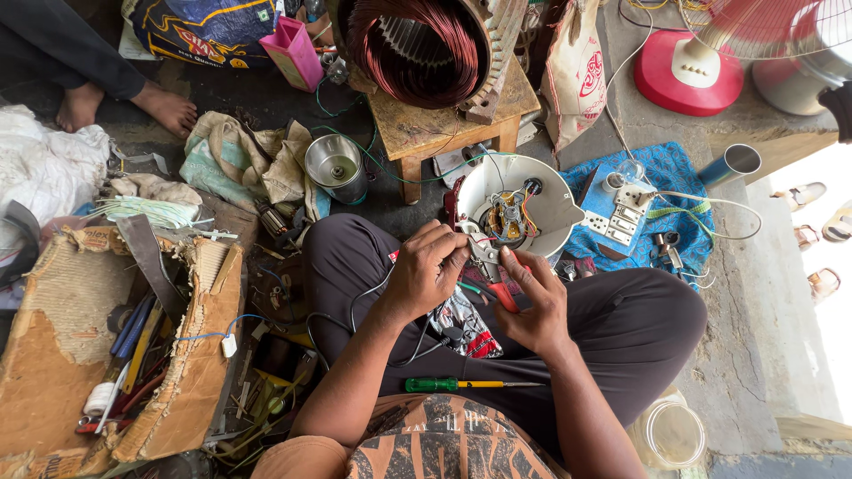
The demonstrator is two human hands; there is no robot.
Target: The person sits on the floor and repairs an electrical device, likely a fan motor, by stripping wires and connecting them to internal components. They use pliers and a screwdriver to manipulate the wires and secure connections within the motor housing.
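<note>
The person is sitting cross-legged on the floor (745,337) with a white round appliance housing (550,200) propped against the knees, its open side facing up and showing a small motor with coloured wires (508,217) at the centre. The housing is lying at about twelve o'clock from both hands, just beyond the fingertips.

The left hand (424,270) is curling narrowly, fingers pinched on a thin wire end (475,239) that is leading toward the housing's lower rim. The right hand (532,302) is closing around a red-handled tool (504,293), whose tip is pointing up toward the same wire; what kind of tool it is cannot be told, since the fingers are covering most of it. A black cable (373,302) is looping from the left hand down across the lap at seven o'clock.

To work this joint well, the left pinch should be staying close to the wire's end so that the strand is not flexing, while the right hand is bringing the tool in on a short, steady path rather than reaching. Resting both wrists on the thighs would be steadying the fine work. The housing looks loosely balanced, so pulling on the wire could be tipping it.

A green-handled screwdriver (444,384) is lying on the lap at six o'clock, within easy reach. A torn cardboard box of tools (115,355) is sitting at nine o'clock, and a white switch board (626,222) is lying on blue cloth (674,177) at two o'clock.
</note>
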